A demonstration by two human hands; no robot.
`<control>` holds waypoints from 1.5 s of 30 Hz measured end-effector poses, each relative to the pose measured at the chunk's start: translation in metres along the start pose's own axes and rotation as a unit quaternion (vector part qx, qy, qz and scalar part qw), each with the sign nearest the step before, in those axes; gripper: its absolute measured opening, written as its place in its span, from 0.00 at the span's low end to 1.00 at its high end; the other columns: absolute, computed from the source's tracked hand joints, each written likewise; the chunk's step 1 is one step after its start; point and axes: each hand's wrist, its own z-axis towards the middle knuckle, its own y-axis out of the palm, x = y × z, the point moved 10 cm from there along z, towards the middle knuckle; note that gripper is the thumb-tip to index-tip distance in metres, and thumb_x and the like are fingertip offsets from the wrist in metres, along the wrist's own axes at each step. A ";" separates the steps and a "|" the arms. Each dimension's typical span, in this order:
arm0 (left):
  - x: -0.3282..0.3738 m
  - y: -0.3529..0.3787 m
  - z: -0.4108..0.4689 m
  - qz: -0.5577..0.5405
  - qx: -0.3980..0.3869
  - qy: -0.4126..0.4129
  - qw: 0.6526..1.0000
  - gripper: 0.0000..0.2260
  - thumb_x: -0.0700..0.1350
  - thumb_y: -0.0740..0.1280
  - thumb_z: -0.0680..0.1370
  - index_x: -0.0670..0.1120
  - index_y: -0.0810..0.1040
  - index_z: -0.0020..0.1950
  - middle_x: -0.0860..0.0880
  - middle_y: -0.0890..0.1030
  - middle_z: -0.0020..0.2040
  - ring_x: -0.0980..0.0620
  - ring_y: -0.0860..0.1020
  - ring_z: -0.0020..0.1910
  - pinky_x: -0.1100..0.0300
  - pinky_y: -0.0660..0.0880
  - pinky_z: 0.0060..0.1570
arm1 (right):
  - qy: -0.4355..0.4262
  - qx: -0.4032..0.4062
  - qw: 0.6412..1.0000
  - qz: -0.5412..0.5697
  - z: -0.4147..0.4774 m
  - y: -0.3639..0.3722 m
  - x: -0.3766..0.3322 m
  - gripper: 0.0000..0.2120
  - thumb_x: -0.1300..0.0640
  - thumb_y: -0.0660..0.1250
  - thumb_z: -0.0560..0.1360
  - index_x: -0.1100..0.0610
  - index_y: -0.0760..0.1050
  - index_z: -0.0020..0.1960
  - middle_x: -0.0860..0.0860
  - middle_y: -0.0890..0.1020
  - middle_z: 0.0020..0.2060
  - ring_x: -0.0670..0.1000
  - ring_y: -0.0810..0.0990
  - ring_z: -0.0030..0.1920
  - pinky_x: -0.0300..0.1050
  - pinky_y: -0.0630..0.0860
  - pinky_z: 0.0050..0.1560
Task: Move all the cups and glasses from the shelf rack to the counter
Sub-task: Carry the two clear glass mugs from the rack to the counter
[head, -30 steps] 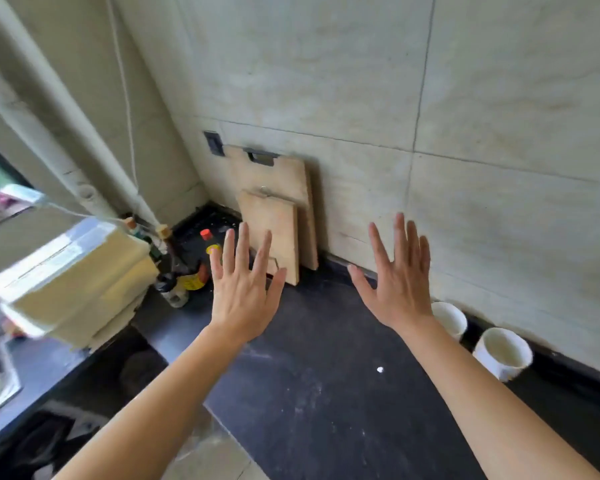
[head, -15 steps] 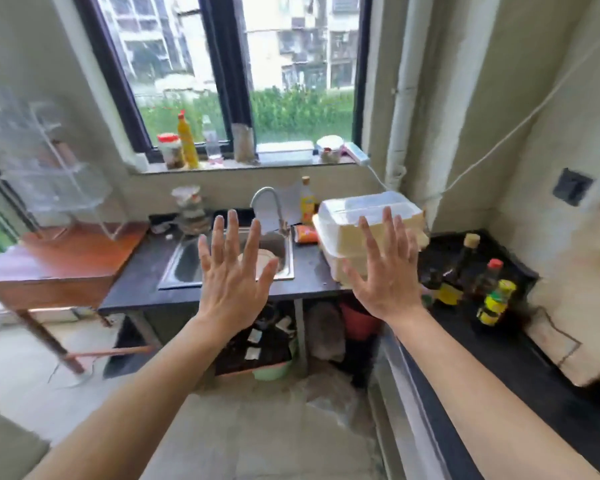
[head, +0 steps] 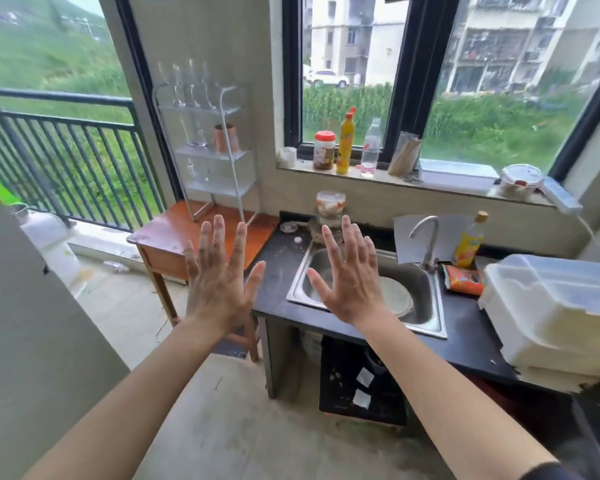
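Observation:
A white wire shelf rack (head: 234, 168) stands on a brown wooden table (head: 174, 233) left of the window. Several clear stemmed glasses (head: 187, 86) fill its top shelf. On the middle shelf sit a copper cup (head: 224, 137) and a clear glass (head: 198, 136); another clear glass (head: 196, 170) shows on the lower shelf. My left hand (head: 219, 275) and my right hand (head: 349, 275) are raised in front of me, fingers spread and holding nothing, well short of the rack. The black counter (head: 465, 327) runs from below my right hand to the right.
A steel sink (head: 303, 282) with a tap (head: 426, 237) is set into the counter. A white lidded box (head: 555, 313) sits at the right. Bottles and jars line the windowsill (head: 458, 187). A balcony railing (head: 59, 157) is at the left; bare floor lies ahead.
The view has swung left from the counter corner to the sink and on to the shelf rack, which is now sharp and nearer. Both hands stay raised and spread, holding nothing.

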 end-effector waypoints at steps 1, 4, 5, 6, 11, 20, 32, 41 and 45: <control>-0.016 0.005 0.007 0.001 -0.001 -0.012 1.000 0.34 0.64 0.47 0.80 0.49 0.47 0.82 0.42 0.42 0.82 0.44 0.39 0.80 0.38 0.41 0.76 | -0.006 -0.003 1.000 0.007 0.013 0.012 -0.006 0.39 0.38 0.63 0.79 0.54 0.54 0.83 0.62 0.51 0.82 0.64 0.54 0.81 0.64 0.52 0.79; -0.059 0.026 0.029 0.009 -0.007 -0.041 0.999 0.34 0.64 0.46 0.80 0.50 0.47 0.82 0.42 0.43 0.82 0.45 0.39 0.80 0.39 0.41 0.76 | -0.021 -0.007 0.999 0.028 0.055 0.053 -0.018 0.39 0.39 0.63 0.79 0.54 0.55 0.82 0.62 0.54 0.82 0.64 0.57 0.80 0.64 0.56 0.78; -0.072 0.034 0.038 0.013 -0.011 -0.050 0.999 0.34 0.64 0.46 0.80 0.50 0.47 0.82 0.42 0.43 0.82 0.45 0.40 0.81 0.39 0.42 0.77 | -0.024 -0.011 0.999 0.034 0.069 0.067 -0.021 0.38 0.38 0.62 0.79 0.54 0.55 0.82 0.62 0.54 0.82 0.64 0.58 0.80 0.64 0.57 0.78; -0.085 0.042 0.049 0.018 -0.014 -0.059 0.998 0.34 0.65 0.46 0.79 0.50 0.47 0.82 0.42 0.44 0.82 0.45 0.40 0.81 0.39 0.42 0.77 | -0.027 -0.014 0.999 0.042 0.085 0.083 -0.023 0.38 0.38 0.60 0.79 0.54 0.54 0.83 0.61 0.53 0.82 0.63 0.58 0.80 0.64 0.58 0.78; -0.150 0.081 0.119 0.044 -0.016 -0.099 0.994 0.35 0.65 0.44 0.79 0.51 0.44 0.82 0.44 0.41 0.82 0.46 0.38 0.80 0.41 0.40 0.77 | -0.051 -0.042 0.994 0.084 0.178 0.167 -0.034 0.38 0.38 0.60 0.80 0.54 0.53 0.83 0.61 0.53 0.82 0.63 0.60 0.79 0.63 0.61 0.76; -0.274 0.124 0.255 0.049 -0.024 -0.185 0.981 0.31 0.61 0.51 0.82 0.51 0.47 0.82 0.46 0.43 0.82 0.48 0.40 0.80 0.43 0.43 0.77 | -0.088 -0.094 0.985 0.119 0.364 0.274 -0.066 0.34 0.40 0.60 0.81 0.55 0.58 0.81 0.62 0.61 0.79 0.62 0.64 0.77 0.59 0.68 0.71; -0.421 0.240 0.376 -0.015 -0.088 -0.218 0.972 0.31 0.61 0.52 0.82 0.48 0.50 0.82 0.45 0.48 0.82 0.47 0.44 0.81 0.45 0.48 0.78 | -0.048 -0.132 0.978 0.151 0.489 0.388 -0.084 0.31 0.45 0.63 0.81 0.55 0.61 0.79 0.56 0.64 0.78 0.58 0.67 0.76 0.56 0.74 0.66; -0.523 0.364 0.503 -0.171 -0.171 -0.181 0.953 0.32 0.56 0.60 0.82 0.42 0.55 0.80 0.40 0.58 0.80 0.42 0.55 0.79 0.47 0.55 0.75 | 0.032 -0.060 0.984 0.165 0.571 0.440 -0.104 0.21 0.56 0.66 0.79 0.56 0.72 0.72 0.52 0.76 0.65 0.56 0.81 0.58 0.56 0.82 0.51; -0.552 0.395 0.544 -0.247 -0.182 -0.197 0.931 0.33 0.55 0.64 0.80 0.43 0.55 0.80 0.42 0.63 0.77 0.46 0.72 0.69 0.57 0.65 0.63 | 0.077 -0.048 0.974 0.209 0.606 0.460 -0.127 0.20 0.56 0.66 0.80 0.54 0.71 0.72 0.51 0.74 0.65 0.50 0.82 0.56 0.55 0.83 0.51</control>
